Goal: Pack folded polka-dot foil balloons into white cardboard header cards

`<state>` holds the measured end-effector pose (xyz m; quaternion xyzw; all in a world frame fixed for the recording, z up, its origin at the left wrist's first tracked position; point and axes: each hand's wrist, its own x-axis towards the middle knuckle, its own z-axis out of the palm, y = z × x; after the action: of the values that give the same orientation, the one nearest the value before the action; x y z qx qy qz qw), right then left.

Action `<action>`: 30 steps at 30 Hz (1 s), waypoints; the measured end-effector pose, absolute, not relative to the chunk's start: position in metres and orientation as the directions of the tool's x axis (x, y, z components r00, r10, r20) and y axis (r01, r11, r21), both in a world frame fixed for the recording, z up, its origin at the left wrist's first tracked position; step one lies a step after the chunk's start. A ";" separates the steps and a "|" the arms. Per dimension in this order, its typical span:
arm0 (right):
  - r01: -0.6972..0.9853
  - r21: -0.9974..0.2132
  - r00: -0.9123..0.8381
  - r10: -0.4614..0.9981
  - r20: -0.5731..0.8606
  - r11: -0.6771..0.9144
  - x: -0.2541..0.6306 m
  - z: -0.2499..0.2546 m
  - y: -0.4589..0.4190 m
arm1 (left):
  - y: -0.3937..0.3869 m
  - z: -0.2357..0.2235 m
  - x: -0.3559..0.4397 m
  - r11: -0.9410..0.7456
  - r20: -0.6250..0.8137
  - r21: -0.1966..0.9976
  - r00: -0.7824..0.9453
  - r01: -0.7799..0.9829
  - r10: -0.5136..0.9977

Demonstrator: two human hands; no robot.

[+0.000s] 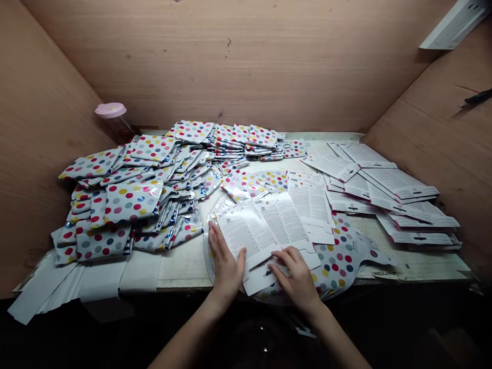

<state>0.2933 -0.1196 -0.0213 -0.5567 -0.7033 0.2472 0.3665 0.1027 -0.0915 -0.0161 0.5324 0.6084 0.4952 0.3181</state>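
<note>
- The left hand point(226, 261) lies flat and open, fingers together, palm down on the lower edge of a printed card point(246, 230); it presses rather than grips, apparently to keep the card from sliding.
- The right hand point(294, 277) sits just beside it, fingers lightly curved on the card's white hanger tab, pinching nothing that can be seen.
- The card lies near the front edge of the bench point(180, 274), across a polka-dot foil balloon point(338, 261) and clear plastic film point(210, 241). A second card point(307, 200) overlaps it, perhaps laid there to line up with it.
- Flat polka-dot foil packets point(126, 200) are heaped toward the left and back of the bench, overlapping like shingles, which seems to keep them within reach.
- A loose stack of printed cards point(384, 184) fans out at the right edge, apart from the packets.
- White paper strips point(49, 287) hang over the front left corner.
- A pink-lidded jar point(110, 110) stands at the back left corner, against plywood walls point(238, 61).
</note>
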 end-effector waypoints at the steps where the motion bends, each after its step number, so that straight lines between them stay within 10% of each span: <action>1: 0.603 -0.754 -0.121 0.964 0.235 0.260 0.292 -0.026 -0.115 | -0.094 -0.018 0.101 -0.154 0.240 0.848 -0.109 0.507 0.965; 6: 0.642 -0.713 -0.149 0.958 0.244 0.281 0.291 -0.027 -0.103 | -0.095 -0.028 0.087 -0.501 0.158 0.507 0.496 0.701 0.854; 16: 0.566 -0.725 -0.285 0.918 0.274 0.392 0.305 -0.035 -0.092 | -0.096 -0.034 0.088 -0.546 0.177 0.253 0.517 0.799 0.838; 30: 0.727 -0.574 -0.264 0.926 0.271 0.376 0.291 -0.040 -0.089 | -0.096 -0.038 0.088 -0.552 0.198 0.259 0.515 0.793 0.834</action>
<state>0.2913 -0.0889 -0.0397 -0.5321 -0.7767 0.1702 0.2910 0.0878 -0.0955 -0.0379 0.8678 0.4686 0.1508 0.0678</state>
